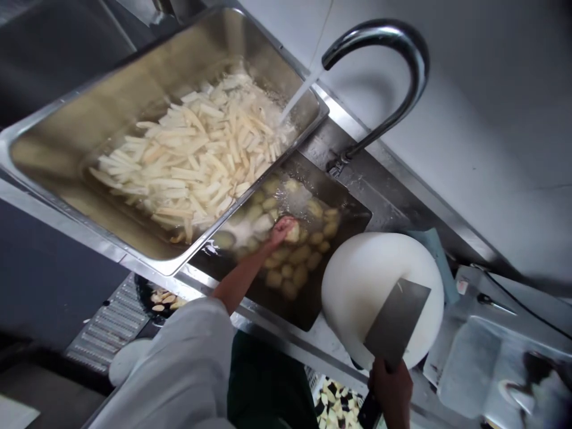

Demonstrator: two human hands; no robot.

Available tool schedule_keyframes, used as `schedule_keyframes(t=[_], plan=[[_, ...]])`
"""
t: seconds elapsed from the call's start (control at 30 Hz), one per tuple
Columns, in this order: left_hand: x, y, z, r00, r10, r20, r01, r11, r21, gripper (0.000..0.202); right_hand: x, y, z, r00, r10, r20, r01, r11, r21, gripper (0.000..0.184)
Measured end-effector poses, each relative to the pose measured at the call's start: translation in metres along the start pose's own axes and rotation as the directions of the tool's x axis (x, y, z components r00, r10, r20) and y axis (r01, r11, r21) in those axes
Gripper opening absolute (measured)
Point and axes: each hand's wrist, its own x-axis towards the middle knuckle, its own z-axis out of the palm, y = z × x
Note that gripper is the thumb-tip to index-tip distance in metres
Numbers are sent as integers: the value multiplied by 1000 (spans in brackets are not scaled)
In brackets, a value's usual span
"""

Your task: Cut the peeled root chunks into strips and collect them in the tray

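My left hand (282, 229) reaches down into the water of the sink (357, 208), its fingers closed around a pale yellow potato (293, 233). Several more potatoes (300, 255) lie in the water around it. In my right hand (392, 387) is a cleaver (399, 319), gripped by its handle. Its broad blade is over the thick, round white chopping block (353, 274) beside the sink.
A deep steel pan (120, 83) of cut potato strips (196, 155) rests across the sink's left side. Water runs into it from a curved tap (420, 65). A small knife (495, 302) lies at right. Below stands a basket of chopped eggplant (337, 405).
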Motion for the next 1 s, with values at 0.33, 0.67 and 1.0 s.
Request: schedule_keyframes(t=[0.33, 0.67, 1.0], plan=[[-83, 77, -8, 895, -362, 259, 443, 778, -445, 61, 7, 13, 2, 972, -232, 19, 222, 949, 226, 15], [-171, 171, 17, 970, 180, 161, -182, 983, -5, 73, 54, 49, -10, 885, -463, -44, 463, 868, 179, 14], [-225, 150, 178, 505, 458, 732, -850, 413, 327, 40, 54, 84, -38, 779, -624, 69, 627, 766, -144, 30]])
